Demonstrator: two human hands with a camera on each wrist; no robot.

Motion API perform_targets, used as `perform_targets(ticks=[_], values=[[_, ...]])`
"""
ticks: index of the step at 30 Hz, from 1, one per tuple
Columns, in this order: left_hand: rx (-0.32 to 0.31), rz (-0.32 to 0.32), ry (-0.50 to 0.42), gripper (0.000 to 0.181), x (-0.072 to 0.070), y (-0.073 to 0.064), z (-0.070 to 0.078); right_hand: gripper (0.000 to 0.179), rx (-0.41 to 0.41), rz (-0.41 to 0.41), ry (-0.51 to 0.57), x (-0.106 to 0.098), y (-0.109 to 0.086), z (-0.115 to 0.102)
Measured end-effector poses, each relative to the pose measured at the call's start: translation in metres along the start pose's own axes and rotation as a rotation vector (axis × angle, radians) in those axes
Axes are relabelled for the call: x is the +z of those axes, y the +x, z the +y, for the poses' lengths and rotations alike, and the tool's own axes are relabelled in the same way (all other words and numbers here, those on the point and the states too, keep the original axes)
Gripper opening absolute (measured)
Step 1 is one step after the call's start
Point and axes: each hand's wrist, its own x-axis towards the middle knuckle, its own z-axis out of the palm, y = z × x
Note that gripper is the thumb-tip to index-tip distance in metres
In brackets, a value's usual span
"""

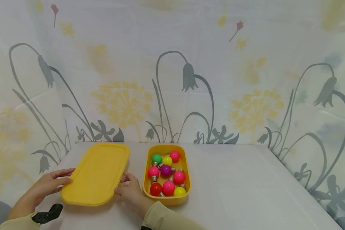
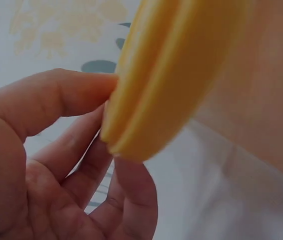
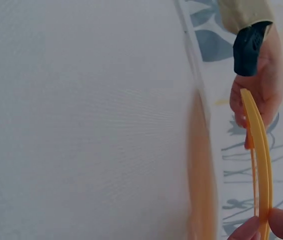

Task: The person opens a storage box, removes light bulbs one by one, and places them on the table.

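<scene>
A flat yellow lid (image 1: 96, 174) with rounded corners is held tilted above the left part of the table. My left hand (image 1: 46, 188) pinches its left edge, thumb on one face and fingers behind; the left wrist view shows the grooved rim (image 2: 156, 80) between them. The lid's right edge is pinched by my right hand (image 1: 132, 190), thumb on the near side. Right of that hand stands a yellow box (image 1: 188, 179) without a cover. Inside lie several small coloured light bulbs, among them a purple bulb (image 1: 165, 171), a green bulb (image 1: 156, 158) and a red bulb (image 1: 156, 189).
A white cloth covers the table (image 1: 247, 185), which reaches to the right beyond the box. Behind it hangs a backdrop (image 1: 172, 105) printed with grey and yellow flowers. A black band (image 1: 47, 215) sits on the left wrist.
</scene>
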Motion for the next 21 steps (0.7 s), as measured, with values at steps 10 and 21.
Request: perform_targets(ticks=[10, 21], values=[[-0.031, -0.070, -0.002, 0.065, 0.018, 0.008, -0.016, 0.056, 0.065, 0.030, 0.020, -0.002, 0.004, 0.014], [-0.063, -0.063, 0.035, 0.061, 0.028, 0.008, -0.019, 0.047, 0.058, 0.063, -0.096, -0.001, 0.002, 0.018]])
